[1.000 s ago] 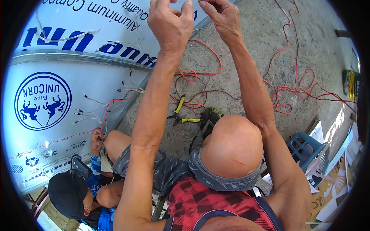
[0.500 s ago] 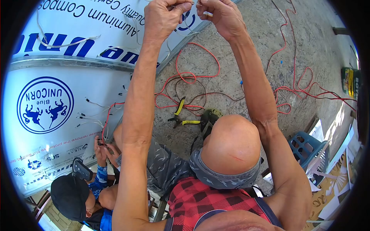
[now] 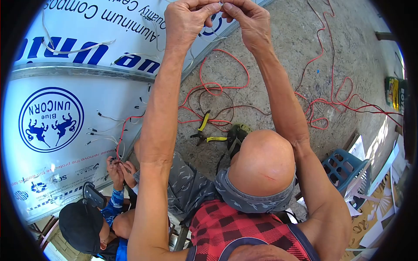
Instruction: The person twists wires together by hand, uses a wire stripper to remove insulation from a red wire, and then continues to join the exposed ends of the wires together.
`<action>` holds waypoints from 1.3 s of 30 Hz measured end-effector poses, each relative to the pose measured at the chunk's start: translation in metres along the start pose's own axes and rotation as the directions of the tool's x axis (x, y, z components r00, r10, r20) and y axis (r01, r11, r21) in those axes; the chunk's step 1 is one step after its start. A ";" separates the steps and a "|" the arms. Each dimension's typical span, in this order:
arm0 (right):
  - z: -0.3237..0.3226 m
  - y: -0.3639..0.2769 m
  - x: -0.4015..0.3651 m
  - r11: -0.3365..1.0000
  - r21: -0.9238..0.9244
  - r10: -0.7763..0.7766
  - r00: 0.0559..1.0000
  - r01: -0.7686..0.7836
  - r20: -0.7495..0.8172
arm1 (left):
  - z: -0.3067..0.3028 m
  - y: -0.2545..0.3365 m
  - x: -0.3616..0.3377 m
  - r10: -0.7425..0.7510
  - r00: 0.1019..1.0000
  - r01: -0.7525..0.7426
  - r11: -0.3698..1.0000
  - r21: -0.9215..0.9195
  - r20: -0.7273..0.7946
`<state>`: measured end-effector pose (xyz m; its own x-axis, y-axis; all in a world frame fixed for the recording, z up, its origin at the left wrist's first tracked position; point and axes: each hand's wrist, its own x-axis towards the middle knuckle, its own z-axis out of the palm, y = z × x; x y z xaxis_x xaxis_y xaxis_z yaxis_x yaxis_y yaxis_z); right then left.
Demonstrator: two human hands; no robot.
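At the top edge, my left hand and my right hand are raised with fingertips meeting. Both pinch a thin pale wire between thumb and forefinger; its exact ends are too small to tell. Behind my left hand stands a white aluminum composite panel with blue lettering, and pale wires hang across it. Pliers with yellow handles lie open on the concrete floor below my hands, beside my shoe.
Red and black wires loop over the floor and run right. At lower left, a co-worker in a black cap handles a red wire with both hands at a second panel. A blue plastic basket stands at right, near a green bag.
My right hand has moved slightly left and turned, so its fingertips now meet those of my left hand. The co-worker's hands have shifted slightly.
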<state>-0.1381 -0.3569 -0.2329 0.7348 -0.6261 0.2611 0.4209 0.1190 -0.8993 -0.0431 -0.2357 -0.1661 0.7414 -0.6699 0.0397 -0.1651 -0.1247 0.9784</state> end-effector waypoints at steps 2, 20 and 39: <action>-0.002 -0.002 -0.001 1.000 -0.025 0.008 1.000 -0.008 -0.009 | -0.002 -0.014 0.002 0.108 0.994 -0.109 0.992 0.068 0.020; -0.001 -0.015 -0.004 0.964 -0.262 -0.047 0.999 0.043 -0.012 | 0.005 -0.012 0.004 0.155 0.988 -0.152 0.965 0.214 0.002; -0.010 -0.022 0.006 0.963 -0.200 0.185 0.983 -0.182 -0.007 | 0.005 0.010 0.011 0.086 0.991 -0.107 0.967 0.232 0.101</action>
<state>-0.1482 -0.3705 -0.2153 0.7959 -0.5990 0.0879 0.1647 0.0746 -0.9835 -0.0404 -0.2479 -0.1571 0.6553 -0.7483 0.1027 -0.3899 -0.2187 0.8945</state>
